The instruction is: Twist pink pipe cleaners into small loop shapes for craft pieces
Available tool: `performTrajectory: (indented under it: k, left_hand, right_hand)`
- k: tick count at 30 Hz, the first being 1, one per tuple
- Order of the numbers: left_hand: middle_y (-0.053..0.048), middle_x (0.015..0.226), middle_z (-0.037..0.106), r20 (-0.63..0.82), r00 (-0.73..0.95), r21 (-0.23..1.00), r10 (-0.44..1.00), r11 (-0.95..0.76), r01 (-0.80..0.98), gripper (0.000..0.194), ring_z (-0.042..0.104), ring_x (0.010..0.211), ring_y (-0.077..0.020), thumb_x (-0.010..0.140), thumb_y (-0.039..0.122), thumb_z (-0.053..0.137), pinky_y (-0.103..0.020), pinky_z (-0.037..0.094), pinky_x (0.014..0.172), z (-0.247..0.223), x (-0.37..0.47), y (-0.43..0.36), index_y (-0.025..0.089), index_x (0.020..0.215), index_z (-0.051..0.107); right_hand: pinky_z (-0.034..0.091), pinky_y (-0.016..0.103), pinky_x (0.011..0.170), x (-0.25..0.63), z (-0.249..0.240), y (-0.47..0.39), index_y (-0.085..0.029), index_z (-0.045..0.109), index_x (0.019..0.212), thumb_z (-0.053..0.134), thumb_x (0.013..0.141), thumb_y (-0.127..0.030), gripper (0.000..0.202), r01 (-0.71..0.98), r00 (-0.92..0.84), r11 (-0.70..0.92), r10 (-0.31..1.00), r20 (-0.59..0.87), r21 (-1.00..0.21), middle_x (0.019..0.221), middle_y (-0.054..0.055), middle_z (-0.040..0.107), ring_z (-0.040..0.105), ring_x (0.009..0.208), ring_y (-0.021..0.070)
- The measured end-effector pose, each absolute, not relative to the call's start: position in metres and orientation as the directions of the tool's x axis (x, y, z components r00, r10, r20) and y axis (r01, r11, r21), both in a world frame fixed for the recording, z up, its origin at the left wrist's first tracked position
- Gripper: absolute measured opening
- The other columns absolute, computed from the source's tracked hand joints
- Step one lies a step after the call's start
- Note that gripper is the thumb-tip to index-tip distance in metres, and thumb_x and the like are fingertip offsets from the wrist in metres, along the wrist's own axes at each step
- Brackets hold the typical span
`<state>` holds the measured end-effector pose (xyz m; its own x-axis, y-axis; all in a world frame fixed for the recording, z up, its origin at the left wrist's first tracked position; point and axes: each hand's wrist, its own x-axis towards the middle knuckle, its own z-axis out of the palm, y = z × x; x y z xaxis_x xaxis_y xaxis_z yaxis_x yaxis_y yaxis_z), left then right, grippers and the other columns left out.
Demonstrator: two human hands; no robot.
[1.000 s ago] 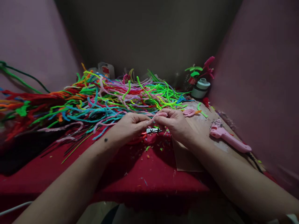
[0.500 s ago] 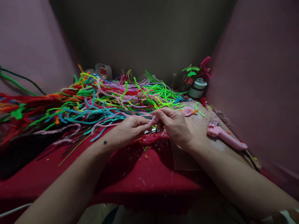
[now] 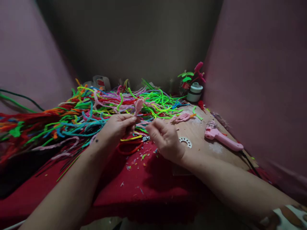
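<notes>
My left hand [image 3: 122, 124] pinches a pink pipe-cleaner petal [image 3: 138, 107] by its lower end, and the fuzzy loop stands up above the thumb. Just to the right, my right hand [image 3: 164, 137] is closed with curled fingers, apart from the left; what it holds, if anything, I cannot make out. Scissors [image 3: 129, 150] with red and yellow handles lie beneath the hands on the red cloth. More pink petal shapes [image 3: 181, 118] rest on the board, beyond my right hand.
A large pile of colourful pipe cleaners [image 3: 112, 108] spreads across the back and left. On the board [image 3: 199, 156] lie a pink glue gun [image 3: 223, 139] and a white ring-shaped piece with holes [image 3: 188, 142]. A pale jar [image 3: 194, 92] stands behind. Scraps litter the red cloth [image 3: 144, 191].
My hands have parted; before, both worked at the pink piece together. It now stands upright in my left hand. My right hand has come nearer, and the scissors' handles show.
</notes>
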<state>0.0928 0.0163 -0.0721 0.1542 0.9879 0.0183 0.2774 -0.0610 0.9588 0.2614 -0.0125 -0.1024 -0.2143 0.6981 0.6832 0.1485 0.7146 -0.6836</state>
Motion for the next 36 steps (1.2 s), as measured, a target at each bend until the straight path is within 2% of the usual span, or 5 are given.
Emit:
performTrajectory:
  k: [4,11,22,30,36]
  left_hand:
    - [0.004,0.049,0.045,0.065,0.252,0.818,0.966,-0.196,0.540,0.024,0.037,0.043,-0.0069,0.072,0.036,0.057,-0.020,0.024,0.041,-0.050,0.131,0.026,0.014,0.063,0.057]
    - [0.004,0.044,0.042,0.076,0.461,0.695,0.884,-0.379,0.611,0.025,0.032,0.040,-0.0060,0.073,0.032,0.055,-0.022,0.022,0.043,-0.056,0.205,0.073,0.012,0.059,0.061]
    - [-0.002,0.068,0.064,0.313,0.358,0.561,0.880,-0.475,0.678,0.029,0.052,0.061,-0.0121,0.071,0.030,0.053,-0.023,0.038,0.058,-0.059,0.191,0.092,0.013,0.087,0.071]
    - [-0.001,0.070,0.067,0.073,0.503,0.477,0.861,-0.473,0.741,0.026,0.057,0.064,-0.0129,0.070,0.035,0.055,-0.021,0.041,0.058,-0.046,0.114,0.054,0.017,0.079,0.070]
    - [-0.004,0.076,0.066,0.098,0.524,0.147,0.846,-0.533,0.833,0.023,0.057,0.073,-0.0169,0.071,0.028,0.050,-0.025,0.042,0.066,-0.071,0.090,0.054,0.018,0.078,0.070]
  right_hand:
    - [0.033,0.021,0.050,0.256,-0.108,-0.026,-0.016,0.049,0.060,0.046,0.088,-0.038,0.035,0.167,-0.525,0.892,0.440,0.728,-0.419,0.054,-0.002,0.050,0.044,0.050,0.0074]
    - [0.032,0.022,0.052,0.258,-0.110,-0.021,-0.017,0.047,0.058,0.036,0.092,-0.042,0.043,0.254,-0.481,0.919,0.391,0.785,-0.302,0.050,-0.001,0.049,0.046,0.048,0.0079]
    - [0.030,0.022,0.050,0.258,-0.111,-0.017,-0.018,0.047,0.059,0.037,0.091,-0.042,0.041,0.324,-0.552,0.886,0.462,0.694,-0.332,0.052,-0.001,0.052,0.051,0.051,0.0095]
    - [0.028,0.022,0.047,0.251,-0.125,-0.022,-0.018,0.053,0.060,0.048,0.085,-0.043,0.036,0.226,-0.734,0.914,0.387,0.559,-0.336,0.053,0.000,0.057,0.053,0.051,0.0105]
    - [0.031,0.020,0.047,0.252,-0.123,-0.021,-0.016,0.055,0.060,0.051,0.084,-0.036,0.031,0.215,-0.741,0.896,0.409,0.532,-0.390,0.051,0.000,0.057,0.049,0.047,0.0087]
